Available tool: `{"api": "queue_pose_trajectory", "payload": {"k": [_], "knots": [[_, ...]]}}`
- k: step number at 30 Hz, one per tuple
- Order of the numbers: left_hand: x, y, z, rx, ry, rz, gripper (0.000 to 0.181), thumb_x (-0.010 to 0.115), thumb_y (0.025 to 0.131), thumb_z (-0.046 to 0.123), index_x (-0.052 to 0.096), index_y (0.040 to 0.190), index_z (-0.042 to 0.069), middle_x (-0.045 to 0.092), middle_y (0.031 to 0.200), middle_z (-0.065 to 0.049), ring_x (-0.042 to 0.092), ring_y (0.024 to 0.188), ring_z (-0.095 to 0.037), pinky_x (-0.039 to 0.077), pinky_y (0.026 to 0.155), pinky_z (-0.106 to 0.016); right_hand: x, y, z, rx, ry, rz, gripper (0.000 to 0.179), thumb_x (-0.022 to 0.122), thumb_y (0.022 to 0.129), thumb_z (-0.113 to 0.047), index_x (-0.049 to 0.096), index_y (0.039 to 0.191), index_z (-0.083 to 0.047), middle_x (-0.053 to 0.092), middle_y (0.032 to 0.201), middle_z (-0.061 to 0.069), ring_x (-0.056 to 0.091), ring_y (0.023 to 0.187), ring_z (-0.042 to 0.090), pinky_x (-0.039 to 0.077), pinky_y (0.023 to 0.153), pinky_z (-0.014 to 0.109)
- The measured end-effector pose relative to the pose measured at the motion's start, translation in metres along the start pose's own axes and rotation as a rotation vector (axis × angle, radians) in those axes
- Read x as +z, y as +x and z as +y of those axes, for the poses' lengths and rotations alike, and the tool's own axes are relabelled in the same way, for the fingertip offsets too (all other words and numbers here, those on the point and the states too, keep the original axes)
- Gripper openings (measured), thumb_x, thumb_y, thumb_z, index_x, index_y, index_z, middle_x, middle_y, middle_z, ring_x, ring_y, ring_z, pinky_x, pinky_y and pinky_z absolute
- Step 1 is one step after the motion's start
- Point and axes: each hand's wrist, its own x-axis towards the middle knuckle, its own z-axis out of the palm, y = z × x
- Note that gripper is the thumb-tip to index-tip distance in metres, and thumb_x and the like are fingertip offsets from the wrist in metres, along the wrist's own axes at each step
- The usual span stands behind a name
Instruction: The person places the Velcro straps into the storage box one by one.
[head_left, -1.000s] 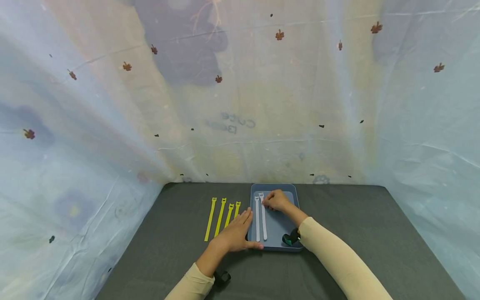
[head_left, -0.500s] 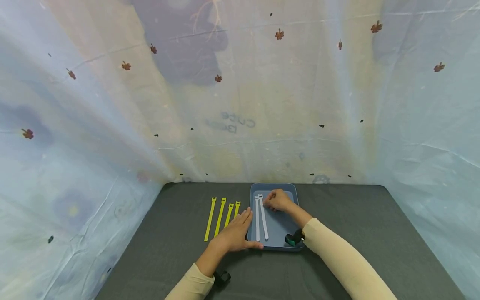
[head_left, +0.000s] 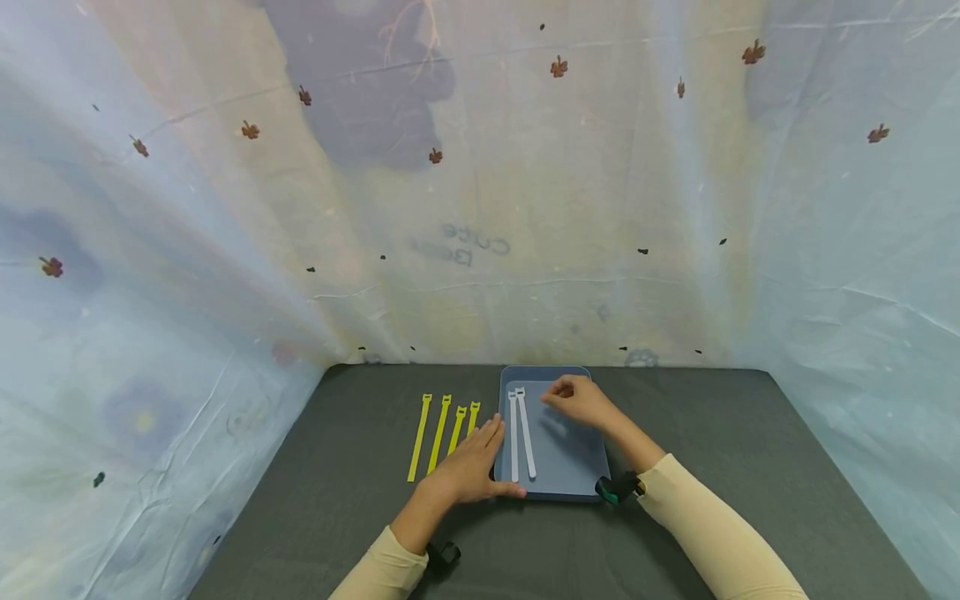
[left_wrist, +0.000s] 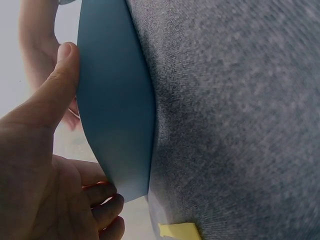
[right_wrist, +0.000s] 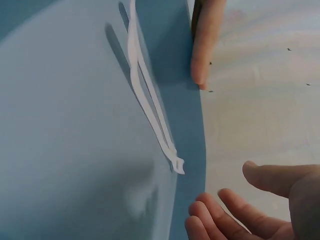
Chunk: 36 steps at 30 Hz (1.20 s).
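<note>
Two white cable ties with slotted heads lie side by side, lengthwise, in the left part of a blue tray. In the right wrist view the upper white tie bows in a wave above the tray floor. My left hand rests at the tray's near left corner, fingers spread along the left side. Its thumb lies on the near rim. Over the tray's far right part is my right hand, fingers loosely bent with nothing between them, a little right of the white ties' heads.
Several yellow cable ties lie in a row on the dark grey cloth left of the tray. My left hand covers the lower ends of some. A patterned sheet hangs behind and at both sides of the table.
My right hand has let go of the right white cable tie and moved right, away from it. That tie's lower end has shifted slightly right. My left hand has stayed in place.
</note>
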Motion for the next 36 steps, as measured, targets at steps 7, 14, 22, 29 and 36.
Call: {"api": "queue_pose_trajectory", "payload": {"k": [7, 14, 22, 29, 36], "knots": [[-0.001, 0.000, 0.001, 0.005, -0.012, 0.007, 0.124, 0.072, 0.088, 0.077, 0.018, 0.171, 0.002, 0.011, 0.180, -0.017, 0.016, 0.166, -0.032, 0.022, 0.133, -0.050, -0.009, -0.019, 0.013, -0.074, -0.047, -0.011, 0.028, 0.071, 0.106, -0.021, 0.073, 0.121, 0.003, 0.076, 0.111, 0.012, 0.072, 0.105, 0.031, 0.060, 0.093, 0.051], [-0.002, -0.002, 0.001, -0.003, -0.022, 0.001, 0.124, 0.072, 0.088, 0.077, 0.017, 0.171, 0.003, 0.010, 0.180, -0.016, 0.015, 0.166, -0.033, 0.021, 0.133, -0.051, -0.012, -0.048, 0.017, -0.075, -0.120, 0.010, 0.044, 0.071, 0.107, -0.027, 0.066, 0.138, 0.004, 0.069, 0.135, 0.021, 0.065, 0.126, 0.042, 0.053, 0.106, 0.060], [0.000, -0.001, 0.001, 0.002, -0.030, 0.008, 0.124, 0.072, 0.088, 0.076, 0.017, 0.172, 0.003, 0.010, 0.180, -0.016, 0.015, 0.166, -0.033, 0.021, 0.133, -0.051, -0.013, -0.075, 0.025, -0.111, -0.230, 0.023, 0.070, 0.072, 0.104, -0.043, 0.052, 0.154, 0.001, 0.054, 0.155, 0.027, 0.050, 0.143, 0.049, 0.044, 0.112, 0.068], [0.000, -0.001, 0.000, 0.006, -0.024, 0.011, 0.123, 0.070, 0.089, 0.078, 0.016, 0.172, 0.004, 0.010, 0.180, -0.016, 0.015, 0.166, -0.033, 0.021, 0.133, -0.051, -0.008, -0.090, 0.029, -0.096, -0.264, 0.035, 0.092, 0.074, 0.100, -0.054, 0.038, 0.163, 0.004, 0.039, 0.165, 0.031, 0.037, 0.152, 0.054, 0.036, 0.118, 0.072], [0.000, -0.002, 0.000, 0.009, -0.016, 0.016, 0.122, 0.068, 0.090, 0.078, 0.016, 0.172, 0.004, 0.010, 0.180, -0.016, 0.015, 0.165, -0.033, 0.022, 0.132, -0.052, -0.004, -0.100, 0.035, -0.055, -0.258, -0.025, 0.109, 0.070, 0.099, -0.064, 0.023, 0.167, 0.006, 0.022, 0.173, 0.031, 0.026, 0.157, 0.055, 0.031, 0.120, 0.074]]}}
